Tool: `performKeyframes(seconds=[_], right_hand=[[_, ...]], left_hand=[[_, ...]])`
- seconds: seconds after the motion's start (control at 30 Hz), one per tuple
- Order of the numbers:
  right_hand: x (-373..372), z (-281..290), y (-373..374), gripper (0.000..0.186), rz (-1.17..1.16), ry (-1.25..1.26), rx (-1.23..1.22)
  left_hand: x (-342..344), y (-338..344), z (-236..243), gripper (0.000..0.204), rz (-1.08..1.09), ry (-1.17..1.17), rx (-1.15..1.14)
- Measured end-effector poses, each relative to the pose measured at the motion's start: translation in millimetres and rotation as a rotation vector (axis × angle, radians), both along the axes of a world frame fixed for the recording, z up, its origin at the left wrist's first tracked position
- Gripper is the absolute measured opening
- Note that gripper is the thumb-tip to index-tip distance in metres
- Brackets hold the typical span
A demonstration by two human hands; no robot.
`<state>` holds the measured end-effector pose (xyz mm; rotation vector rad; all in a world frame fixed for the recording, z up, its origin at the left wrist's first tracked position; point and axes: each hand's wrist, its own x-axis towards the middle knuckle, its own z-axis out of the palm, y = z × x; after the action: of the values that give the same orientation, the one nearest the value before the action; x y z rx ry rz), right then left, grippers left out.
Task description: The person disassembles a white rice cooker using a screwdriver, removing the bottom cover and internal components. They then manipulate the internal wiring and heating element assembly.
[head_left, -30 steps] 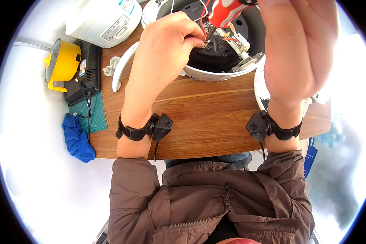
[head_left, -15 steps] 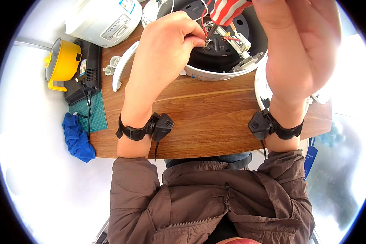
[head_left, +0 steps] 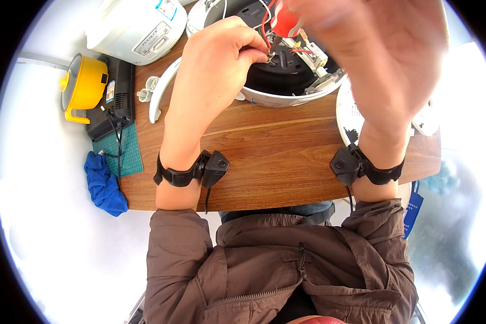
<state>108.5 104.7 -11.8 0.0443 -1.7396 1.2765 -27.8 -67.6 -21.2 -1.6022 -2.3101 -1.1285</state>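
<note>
While the left hand (head_left: 221, 59) has thumb and forefinger pinched together beside a small metal fitting (head_left: 271, 58), I can't tell what sits between them; over on the other side, the right hand (head_left: 380, 54), blurred, is wrapped around the red screwdriver (head_left: 285, 24). Look at the line of that tool! Its handle lies up and right of the left fingertips, its dark shaft slanting down leftward toward the fitting, so the left hand is nearer the tip. Red wires (head_left: 265, 31) drop close by the pinch, all over a white housing (head_left: 278, 100). Farther left, a curved white strip (head_left: 159, 100) on the wooden table (head_left: 264, 162), then a yellow pot (head_left: 86, 81).
</note>
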Motion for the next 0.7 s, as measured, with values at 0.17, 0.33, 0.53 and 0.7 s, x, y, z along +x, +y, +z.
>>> performKeyframes(seconds=[0.17, 0.33, 0.53, 0.7], right_hand=[[-0.5, 0.3, 2.4, 0.014, -0.020, 0.070, -0.032], [-1.6, -2.8, 0.3, 0.014, 0.002, 0.019, -0.022], [2.9, 3.5, 1.9, 0.014, -0.014, 0.000, -0.007], [-3.4, -1.3, 1.3, 0.013, 0.009, 0.027, -0.037]], left_hand=[[-4.2, 0.9, -3.1, 0.012, -0.005, -0.066, -0.027], [0.3, -2.3, -1.7, 0.007, 0.017, -0.022, -0.017], [-3.8, 5.3, -3.2, 0.006, -0.045, -0.060, 0.018], [0.4, -1.2, -1.3, 0.008, 0.026, -0.004, -0.022]])
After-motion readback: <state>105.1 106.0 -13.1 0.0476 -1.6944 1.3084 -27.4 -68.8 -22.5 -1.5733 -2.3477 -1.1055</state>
